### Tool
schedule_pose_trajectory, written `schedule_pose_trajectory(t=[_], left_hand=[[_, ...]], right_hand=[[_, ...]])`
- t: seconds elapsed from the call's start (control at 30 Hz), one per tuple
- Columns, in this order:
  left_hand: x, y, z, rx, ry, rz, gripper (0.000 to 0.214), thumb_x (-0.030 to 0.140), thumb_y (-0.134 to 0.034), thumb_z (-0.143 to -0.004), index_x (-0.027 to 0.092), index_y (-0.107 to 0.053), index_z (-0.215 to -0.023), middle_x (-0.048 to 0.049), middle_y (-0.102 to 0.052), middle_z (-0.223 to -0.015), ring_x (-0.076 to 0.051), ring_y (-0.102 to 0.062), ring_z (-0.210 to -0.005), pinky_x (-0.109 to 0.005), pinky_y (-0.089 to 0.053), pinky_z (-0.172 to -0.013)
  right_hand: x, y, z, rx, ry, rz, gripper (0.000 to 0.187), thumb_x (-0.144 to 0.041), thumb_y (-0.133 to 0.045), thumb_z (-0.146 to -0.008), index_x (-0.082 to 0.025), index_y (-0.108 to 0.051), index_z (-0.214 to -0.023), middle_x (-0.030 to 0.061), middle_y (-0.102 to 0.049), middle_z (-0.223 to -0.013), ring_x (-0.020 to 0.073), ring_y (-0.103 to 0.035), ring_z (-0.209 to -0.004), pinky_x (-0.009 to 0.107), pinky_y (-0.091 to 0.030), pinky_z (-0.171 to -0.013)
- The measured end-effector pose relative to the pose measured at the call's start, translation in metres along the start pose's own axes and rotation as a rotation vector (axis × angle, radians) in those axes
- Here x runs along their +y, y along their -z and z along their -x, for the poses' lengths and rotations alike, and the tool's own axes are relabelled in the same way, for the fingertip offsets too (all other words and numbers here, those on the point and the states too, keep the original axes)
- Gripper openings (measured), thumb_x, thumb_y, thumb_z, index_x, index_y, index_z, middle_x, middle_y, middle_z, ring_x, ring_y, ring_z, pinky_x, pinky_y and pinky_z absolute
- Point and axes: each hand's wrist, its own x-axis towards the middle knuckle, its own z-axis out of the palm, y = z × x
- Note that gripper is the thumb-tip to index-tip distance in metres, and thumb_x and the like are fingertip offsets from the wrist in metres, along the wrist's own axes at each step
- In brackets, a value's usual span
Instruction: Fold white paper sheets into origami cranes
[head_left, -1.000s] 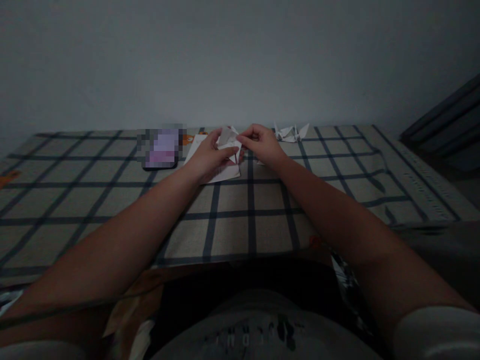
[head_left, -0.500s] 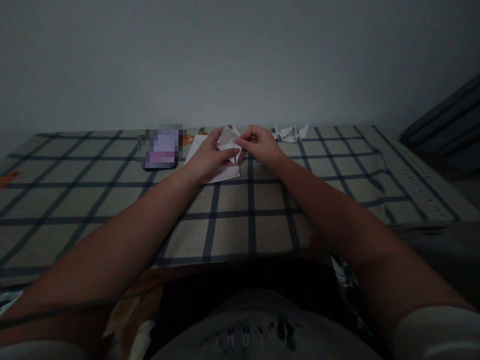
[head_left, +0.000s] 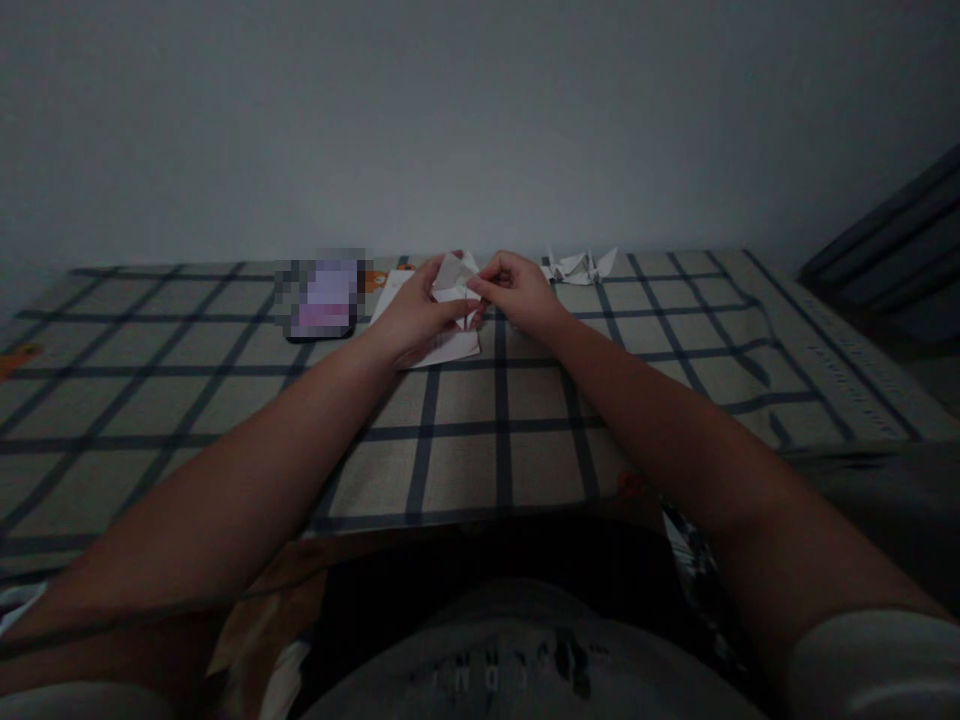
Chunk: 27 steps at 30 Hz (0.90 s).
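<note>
A small white folded paper piece is pinched between both hands above the far part of the checked cloth. My left hand grips its left side with thumb and fingers closed. My right hand pinches its right edge with fingers curled. Under the hands lies a flat white sheet of paper. Both forearms reach out from the near edge.
Folded white paper cranes stand on the cloth to the right of my right hand. A dark phone, blurred out, lies to the left of the sheet. The checked tablecloth runs up to a plain wall. A dark object leans at far right.
My right hand has slid slightly left toward the left hand, closing in on the folded piece. The paper piece has shifted a little in the pinch.
</note>
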Motion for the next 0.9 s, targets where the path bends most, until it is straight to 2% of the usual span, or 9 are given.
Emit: schedule_pose_trajectory(t=[0.23, 0.43, 0.53, 0.67, 0.8, 0.9], left_hand=[[-0.0008, 0.0024, -0.0014, -0.043, 0.019, 0.013, 0.075, 0.01, -0.087, -0.065, 0.025, -0.062, -0.134, -0.0082, -0.074, -0.114, -0.026, -0.077, -0.1, -0.038, -0.064, -0.085], [0.0031, 0.0052, 0.0013, -0.106, 0.019, -0.037, 0.078, 0.008, -0.087, -0.062, 0.024, -0.064, -0.135, -0.0098, -0.076, -0.113, -0.023, -0.078, -0.091, -0.028, -0.062, -0.07], [0.0043, 0.0052, 0.0024, -0.102, -0.004, -0.071, 0.074, 0.011, -0.088, -0.064, 0.024, -0.066, -0.133, -0.0093, -0.076, -0.111, -0.022, -0.078, -0.09, -0.026, -0.061, -0.067], [0.0064, 0.0053, 0.0008, -0.052, 0.008, -0.088, 0.08, 0.014, -0.09, -0.064, 0.024, -0.065, -0.138, -0.008, -0.077, -0.106, -0.022, -0.077, -0.089, -0.029, -0.063, -0.072], [0.008, 0.0059, -0.0019, 0.058, 0.042, -0.046, 0.053, 0.023, -0.083, -0.076, 0.02, -0.07, -0.127, -0.0066, -0.076, -0.101, -0.018, -0.074, -0.081, -0.029, -0.063, -0.07], [0.0071, 0.0063, -0.0026, 0.039, 0.039, -0.042, 0.04, 0.021, -0.082, -0.076, 0.018, -0.072, -0.115, -0.0038, -0.073, -0.091, -0.014, -0.071, -0.073, -0.023, -0.061, -0.064]], right_hand=[[0.0052, -0.0007, -0.0038, 0.016, -0.047, -0.033, 0.026, -0.03, -0.079, -0.089, -0.023, -0.056, -0.08, -0.0021, -0.061, -0.073, 0.0164, -0.064, -0.074, 0.03, -0.053, -0.072], [0.0075, -0.0022, -0.0053, 0.062, -0.061, -0.071, 0.027, -0.03, -0.079, -0.089, -0.024, -0.054, -0.081, -0.0033, -0.061, -0.071, 0.0146, -0.063, -0.069, 0.029, -0.054, -0.07], [0.0059, -0.0022, -0.005, 0.067, -0.065, -0.104, 0.027, -0.026, -0.078, -0.089, -0.024, -0.052, -0.08, -0.0043, -0.062, -0.071, 0.0129, -0.062, -0.066, 0.028, -0.054, -0.069], [0.005, 0.0016, -0.0055, 0.068, -0.091, -0.13, 0.027, -0.023, -0.079, -0.087, -0.023, -0.054, -0.079, -0.0043, -0.062, -0.071, 0.0118, -0.061, -0.065, 0.026, -0.054, -0.067], [0.0062, 0.0034, -0.0056, 0.026, -0.103, -0.145, 0.026, -0.026, -0.081, -0.087, -0.022, -0.056, -0.08, -0.0031, -0.063, -0.074, 0.0116, -0.062, -0.068, 0.026, -0.055, -0.069], [0.0073, 0.0024, -0.0058, 0.027, -0.094, -0.136, 0.028, -0.028, -0.082, -0.088, -0.021, -0.055, -0.079, -0.0028, -0.063, -0.076, 0.0112, -0.062, -0.07, 0.025, -0.055, -0.07]])
